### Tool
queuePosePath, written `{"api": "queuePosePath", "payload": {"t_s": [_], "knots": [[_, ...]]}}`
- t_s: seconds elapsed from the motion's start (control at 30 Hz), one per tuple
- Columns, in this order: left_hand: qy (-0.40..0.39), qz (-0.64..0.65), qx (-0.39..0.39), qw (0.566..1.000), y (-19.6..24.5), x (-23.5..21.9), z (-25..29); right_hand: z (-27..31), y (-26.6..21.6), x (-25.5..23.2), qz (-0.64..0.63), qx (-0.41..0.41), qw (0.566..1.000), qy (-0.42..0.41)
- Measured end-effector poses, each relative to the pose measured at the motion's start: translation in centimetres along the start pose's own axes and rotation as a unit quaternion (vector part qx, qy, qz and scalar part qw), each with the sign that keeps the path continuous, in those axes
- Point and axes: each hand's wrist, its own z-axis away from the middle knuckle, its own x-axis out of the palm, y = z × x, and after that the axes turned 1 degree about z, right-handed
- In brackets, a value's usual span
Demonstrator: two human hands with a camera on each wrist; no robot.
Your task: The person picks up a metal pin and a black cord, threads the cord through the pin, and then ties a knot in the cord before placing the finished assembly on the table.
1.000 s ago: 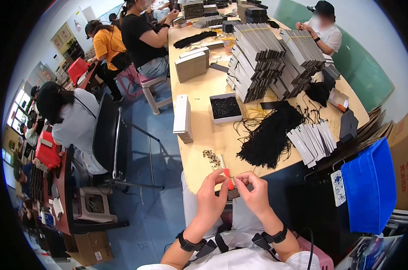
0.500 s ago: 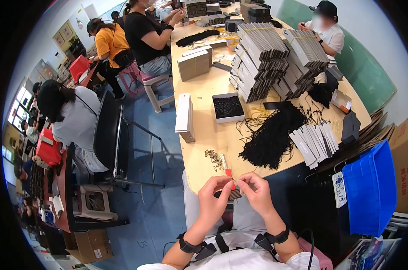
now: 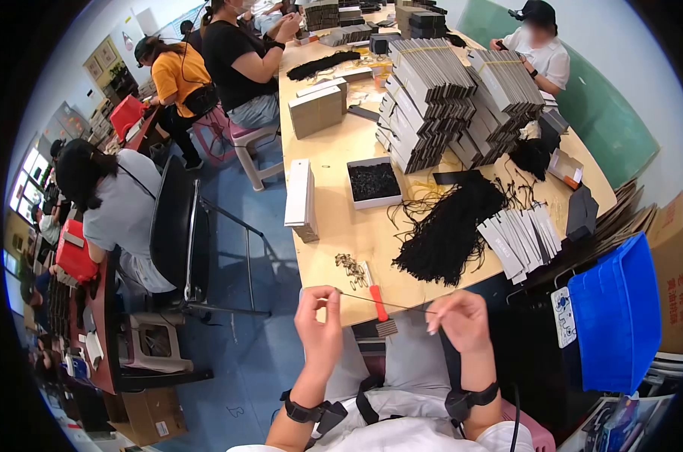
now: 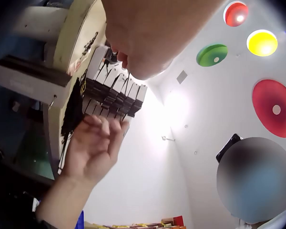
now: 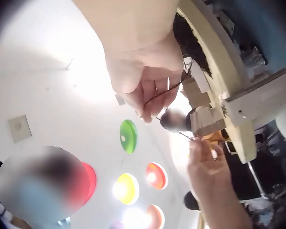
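Observation:
A thin dark cord (image 3: 387,303) stretches between the two hands above the table's near edge. My left hand (image 3: 319,324) pinches its left end between thumb and fingers; my right hand (image 3: 463,325) pinches it at the right, fingers bent. In the right wrist view the cord (image 5: 164,91) crosses the fingers of my right hand (image 5: 145,71), with my left hand (image 5: 209,169) lower down. Behind the cord, a red piece (image 3: 378,303) stands at the table edge by a small ridged block (image 3: 387,328), touched by neither hand. Small metallic pieces (image 3: 350,267) lie just beyond.
On the table (image 3: 334,196) are a box of small black pieces (image 3: 375,181), a black cord bundle (image 3: 451,233), fanned grey cards (image 3: 518,241), an upright card stack (image 3: 300,196) and tall card piles (image 3: 424,98). A blue bin (image 3: 620,316) stands right. Other people sit around.
My hands have moved apart from close together at the red piece, the left going left and the right going right, with the cord now drawn out between them. The red piece is uncovered.

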Motion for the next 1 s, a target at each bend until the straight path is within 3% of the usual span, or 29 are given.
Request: {"api": "queuePosePath", "payload": {"t_s": [0.03, 0.1, 0.23, 0.3, 0.33, 0.4, 0.43, 0.5, 0.6, 0.7, 0.77, 0.83, 0.9, 0.93, 1.0], "knots": [[0.002, -0.011, 0.004, 1.000, 0.0, -0.3, -0.2, 0.0, -0.5, -0.4, -0.071, -0.057, 0.996, -0.021], [-0.017, -0.023, 0.023, 0.999, 0.3, -0.5, -0.1, 0.1, -0.9, -0.5, -0.109, -0.059, 0.992, 0.002], [-0.101, 0.008, 0.045, 0.994, 1.0, 0.4, 1.8, -0.1, -0.6, 0.0, 0.075, 0.003, 0.996, 0.040], [-0.166, 0.048, 0.080, 0.982, 1.9, 0.8, 2.8, -0.3, 0.1, 1.2, 0.220, 0.035, 0.973, 0.067], [-0.165, 0.048, 0.079, 0.982, 2.2, 0.9, 3.3, -0.3, 0.2, 1.8, 0.297, 0.006, 0.952, 0.066], [-0.207, 0.159, -0.028, 0.965, 2.7, 1.1, 4.3, -0.1, -0.4, 2.7, 0.351, 0.007, 0.934, 0.063], [-0.207, 0.159, -0.029, 0.965, 2.6, 1.4, 4.6, -0.1, -0.5, 3.0, 0.404, 0.005, 0.913, 0.061], [-0.233, 0.247, -0.115, 0.933, 2.3, 1.8, 5.1, 0.1, -0.4, 3.4, 0.404, -0.001, 0.913, 0.065], [-0.239, 0.299, -0.173, 0.907, 2.2, 2.1, 5.2, 0.4, -0.6, 4.0, 0.442, -0.017, 0.895, 0.055], [-0.216, 0.371, -0.219, 0.876, 2.2, 2.5, 5.1, 1.0, -0.5, 4.1, 0.466, -0.009, 0.884, 0.042], [-0.198, 0.371, -0.240, 0.875, 1.6, 2.6, 5.2, 1.8, -0.5, 3.9, 0.410, 0.056, 0.909, 0.038], [-0.179, 0.370, -0.261, 0.873, 1.5, 2.5, 5.1, 2.3, -0.7, 3.6, 0.408, 0.083, 0.908, 0.038], [-0.173, 0.483, -0.310, 0.801, 1.8, 2.3, 4.8, 3.0, -0.7, 3.0, 0.394, 0.123, 0.910, 0.025], [-0.173, 0.483, -0.310, 0.801, 2.0, 2.1, 4.6, 3.3, -0.7, 2.5, 0.394, 0.123, 0.910, 0.025], [-0.169, 0.488, -0.300, 0.802, 2.3, 1.8, 4.2, 4.0, -0.8, 1.6, 0.372, 0.161, 0.913, -0.054]]}}
